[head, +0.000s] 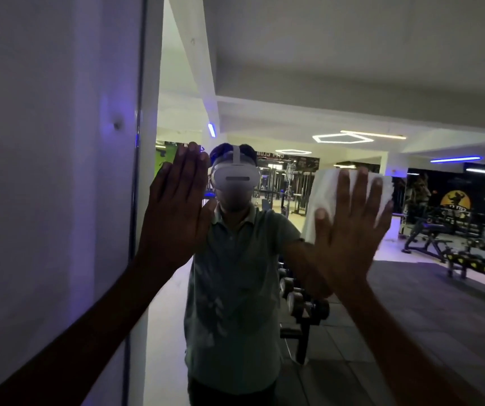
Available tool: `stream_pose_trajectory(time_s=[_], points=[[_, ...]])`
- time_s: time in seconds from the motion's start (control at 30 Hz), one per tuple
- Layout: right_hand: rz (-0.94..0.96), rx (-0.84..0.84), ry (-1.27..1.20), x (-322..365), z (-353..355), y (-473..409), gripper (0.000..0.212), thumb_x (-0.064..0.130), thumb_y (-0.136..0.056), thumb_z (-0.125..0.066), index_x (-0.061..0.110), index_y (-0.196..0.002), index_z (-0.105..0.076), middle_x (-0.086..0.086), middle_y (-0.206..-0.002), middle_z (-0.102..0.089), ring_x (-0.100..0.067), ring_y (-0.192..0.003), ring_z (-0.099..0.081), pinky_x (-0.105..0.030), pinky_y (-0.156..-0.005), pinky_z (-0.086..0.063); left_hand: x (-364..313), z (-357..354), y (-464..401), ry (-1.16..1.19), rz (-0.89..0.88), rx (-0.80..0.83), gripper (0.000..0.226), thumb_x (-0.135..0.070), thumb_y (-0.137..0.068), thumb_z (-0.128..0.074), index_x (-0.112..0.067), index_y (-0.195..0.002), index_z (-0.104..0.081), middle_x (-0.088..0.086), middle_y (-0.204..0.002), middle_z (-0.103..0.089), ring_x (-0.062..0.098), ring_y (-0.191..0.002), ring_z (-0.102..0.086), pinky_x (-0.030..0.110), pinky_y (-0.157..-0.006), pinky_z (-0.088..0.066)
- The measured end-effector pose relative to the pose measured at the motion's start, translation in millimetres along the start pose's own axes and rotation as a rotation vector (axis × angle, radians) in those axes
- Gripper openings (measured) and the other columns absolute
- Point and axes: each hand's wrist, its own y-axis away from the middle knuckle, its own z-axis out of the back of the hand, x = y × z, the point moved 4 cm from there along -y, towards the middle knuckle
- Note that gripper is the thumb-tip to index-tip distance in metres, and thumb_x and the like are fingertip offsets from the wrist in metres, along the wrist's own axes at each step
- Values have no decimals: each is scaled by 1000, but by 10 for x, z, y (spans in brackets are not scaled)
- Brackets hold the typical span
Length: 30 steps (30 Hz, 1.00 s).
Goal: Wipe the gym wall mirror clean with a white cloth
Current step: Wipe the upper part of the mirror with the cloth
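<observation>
Mirror (381, 68): fills the view right of a white wall (45, 142), its edge running down the left.
Cloth (326, 194): white, spread flat on the glass, at head height, under the right hand.
Right hand (349, 230): fingers straight and splayed, pressing the cloth to the mirror.
Left hand (176, 206): flat, fingers together, palm against the glass near the mirror's left edge, holding nothing.
Reflection: person in a headset (235, 177); dumbbell rack (302, 303) and bench (431, 232) behind.

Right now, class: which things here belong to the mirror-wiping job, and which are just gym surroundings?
Job:
mirror
white cloth, pressed flat to the glass by the right hand
left hand, flat on the glass

Surroundings, seen reflected:
dumbbell rack
weight bench
ceiling lights
</observation>
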Motion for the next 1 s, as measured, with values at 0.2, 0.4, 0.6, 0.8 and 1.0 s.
stream_pose_trajectory(time_s=[0.2, 0.4, 0.6, 0.8, 1.0], points=[[246, 207, -69, 1088, -201, 967, 71, 57, -108, -15, 23, -170, -7, -10, -177, 2, -38, -163, 4, -64, -128, 4, 26, 10, 18, -16, -14, 0, 66, -30, -109, -39, -4, -166, -20, 16, -174, -16, 30, -163, -12, 49, -131, -14], [421, 196, -66, 10, -150, 920, 70, 52, -106, -35, 25, -169, -19, -4, -177, -8, -31, -164, -2, -63, -129, -6, -31, 29, 30, -3, 50, 11, 66, -27, -108, -40, -4, -166, -18, 17, -174, -14, 30, -163, -9, 48, -132, -10], [-287, 65, -10, -648, -54, 963, 76, 52, -104, -26, 14, -169, -15, -16, -176, -11, -40, -162, -8, -66, -125, -17, -740, -75, 480, 85, 110, 99, 67, -27, -108, -43, 2, -164, -21, 24, -172, -13, 39, -161, -12, 48, -131, -11], [246, 290, 10, 206, -285, 1727, 75, 62, -107, -25, 19, -169, -18, -16, -176, -7, -41, -162, -1, -68, -127, -1, -909, -208, 822, 50, 59, 164, 71, -39, -109, -44, -3, -165, -21, 18, -174, -13, 34, -162, -14, 47, -131, -12], [109, 148, 45, -1269, -58, 1197, 77, 54, -104, -33, 20, -170, -10, -13, -177, -7, -38, -163, -3, -64, -128, -10, -889, -187, 841, 35, 30, 158, 70, -35, -108, -48, -2, -165, -22, 19, -173, -18, 33, -162, -13, 47, -131, -13]])
